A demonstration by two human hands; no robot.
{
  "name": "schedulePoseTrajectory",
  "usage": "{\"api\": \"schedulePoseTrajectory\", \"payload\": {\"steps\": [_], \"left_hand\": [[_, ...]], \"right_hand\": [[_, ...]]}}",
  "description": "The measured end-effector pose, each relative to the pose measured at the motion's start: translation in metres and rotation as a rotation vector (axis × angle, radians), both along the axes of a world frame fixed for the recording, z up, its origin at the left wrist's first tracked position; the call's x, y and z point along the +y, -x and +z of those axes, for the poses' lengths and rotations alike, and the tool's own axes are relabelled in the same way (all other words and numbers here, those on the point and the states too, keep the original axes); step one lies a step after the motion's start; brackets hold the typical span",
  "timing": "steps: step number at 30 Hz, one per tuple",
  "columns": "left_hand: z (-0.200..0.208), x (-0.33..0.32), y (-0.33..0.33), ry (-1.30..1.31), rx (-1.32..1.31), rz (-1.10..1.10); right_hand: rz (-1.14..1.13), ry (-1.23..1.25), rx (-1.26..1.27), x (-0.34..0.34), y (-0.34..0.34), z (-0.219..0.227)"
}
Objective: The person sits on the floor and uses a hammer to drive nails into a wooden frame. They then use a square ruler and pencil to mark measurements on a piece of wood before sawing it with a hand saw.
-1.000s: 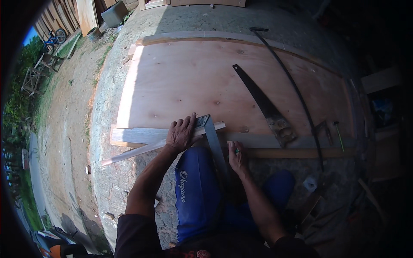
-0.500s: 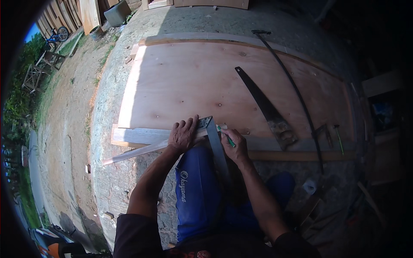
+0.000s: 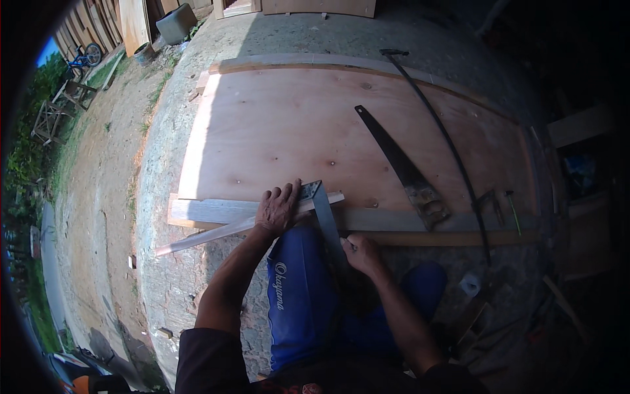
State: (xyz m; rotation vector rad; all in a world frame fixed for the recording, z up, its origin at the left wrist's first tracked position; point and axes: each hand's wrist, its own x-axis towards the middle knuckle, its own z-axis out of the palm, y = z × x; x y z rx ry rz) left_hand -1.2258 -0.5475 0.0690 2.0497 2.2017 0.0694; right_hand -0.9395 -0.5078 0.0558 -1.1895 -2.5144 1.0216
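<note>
My left hand (image 3: 279, 207) is closed over a narrow wooden strip (image 3: 213, 235) and the dark stock of a try square (image 3: 324, 209), pressing them together. The strip lies aslant across the near edge of a plywood panel (image 3: 282, 125), its right end just past the square. The square's metal blade crosses the strip and points down toward my knees. Beside the blade's lower part, my right hand (image 3: 363, 255) is closed, its fingertips close to the blade edge. Whatever it holds is hidden by the fingers; no green pencil shows.
A handsaw (image 3: 403, 164) lies on the panel, with a long dark bar (image 3: 446, 121) bent at its far end to its right. A hammer with a green handle (image 3: 514, 213) rests at the right end. Rough concrete (image 3: 164, 289) surrounds the panel.
My right hand has moved down toward me along the square's blade, away from the strip, and the green pencil seen in it is now out of sight. My left hand stays on strip and square.
</note>
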Motion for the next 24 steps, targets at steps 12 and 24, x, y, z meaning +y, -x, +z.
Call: {"api": "schedulePoseTrajectory", "payload": {"steps": [12,24], "left_hand": [[0.008,-0.001,-0.009,0.052,-0.072,0.297],[-0.025,0.011,0.006,0.179,-0.319,0.168]], "right_hand": [[-0.759,0.499,0.681,-0.002,0.019,-0.042],[-0.644,0.441,0.617,-0.003,-0.024,-0.006]]}}
